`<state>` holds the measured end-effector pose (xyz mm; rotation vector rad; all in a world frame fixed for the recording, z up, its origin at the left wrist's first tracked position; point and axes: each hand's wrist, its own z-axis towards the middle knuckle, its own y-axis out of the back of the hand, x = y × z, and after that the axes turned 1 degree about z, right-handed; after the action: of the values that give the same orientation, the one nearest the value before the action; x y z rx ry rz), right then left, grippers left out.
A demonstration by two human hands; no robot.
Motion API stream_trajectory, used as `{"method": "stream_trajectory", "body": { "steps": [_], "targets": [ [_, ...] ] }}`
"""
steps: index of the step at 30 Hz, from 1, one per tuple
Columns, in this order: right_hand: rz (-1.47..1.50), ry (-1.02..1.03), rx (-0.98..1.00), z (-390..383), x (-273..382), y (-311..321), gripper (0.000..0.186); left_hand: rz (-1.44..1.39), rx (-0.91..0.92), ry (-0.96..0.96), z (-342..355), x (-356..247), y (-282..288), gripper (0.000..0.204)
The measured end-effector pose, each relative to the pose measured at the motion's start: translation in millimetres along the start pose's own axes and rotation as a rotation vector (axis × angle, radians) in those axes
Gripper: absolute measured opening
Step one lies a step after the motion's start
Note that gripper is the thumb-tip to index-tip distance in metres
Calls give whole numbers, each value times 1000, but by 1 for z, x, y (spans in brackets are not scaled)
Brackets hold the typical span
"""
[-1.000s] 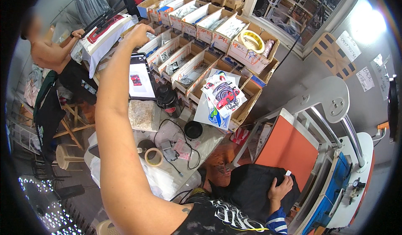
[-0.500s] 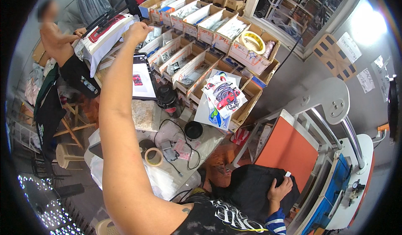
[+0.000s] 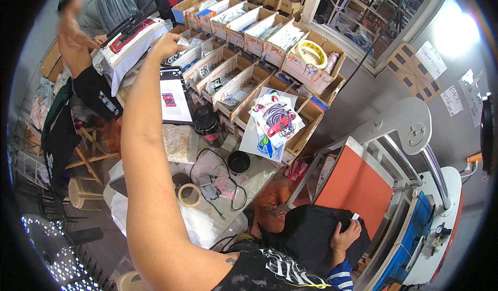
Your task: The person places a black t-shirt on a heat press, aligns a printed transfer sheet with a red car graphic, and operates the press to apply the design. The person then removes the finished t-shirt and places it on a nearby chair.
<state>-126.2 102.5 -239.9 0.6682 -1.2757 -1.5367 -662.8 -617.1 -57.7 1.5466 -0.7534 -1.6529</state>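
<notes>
My left arm reaches up and away. Its hand is over the far-left cardboard bins, fingers pinched on a small white label. Below it stands a cardboard bin holding small printed labels. Down at the right, my right hand grips a black cloth garment, its fingers curled on the fabric. A small white tag shows by its fingertips; whether the tag is held or lies on the cloth, I cannot tell.
An orange press bed with a metal arm stands at right. The table holds a tape roll, a black tumbler, a tablet and cables. Printed sheets lie on the bins. Another person works at far left.
My left hand has drawn back slightly left and down from the bins, and a small white label now shows in its fingers. My right hand stays nearly still. The other person has shifted right.
</notes>
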Motion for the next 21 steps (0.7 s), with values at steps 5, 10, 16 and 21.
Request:
{"method": "stream_trajectory", "body": {
  "steps": [5,10,16,21],
  "targets": [
    [-7,-5,11,1,4,4,54,109,-179,-117,-14,-14,-7,32],
    [-8,-1,4,-2,-1,2,53,299,-148,-109,-33,-49,-2,19],
    [14,11,-3,0,2,2,52,326,-187,-11,-28,-51,-3,11],
    [19,16,-13,-1,2,4,52,296,-220,-13,-28,-64,-1,10]
  ]
}}
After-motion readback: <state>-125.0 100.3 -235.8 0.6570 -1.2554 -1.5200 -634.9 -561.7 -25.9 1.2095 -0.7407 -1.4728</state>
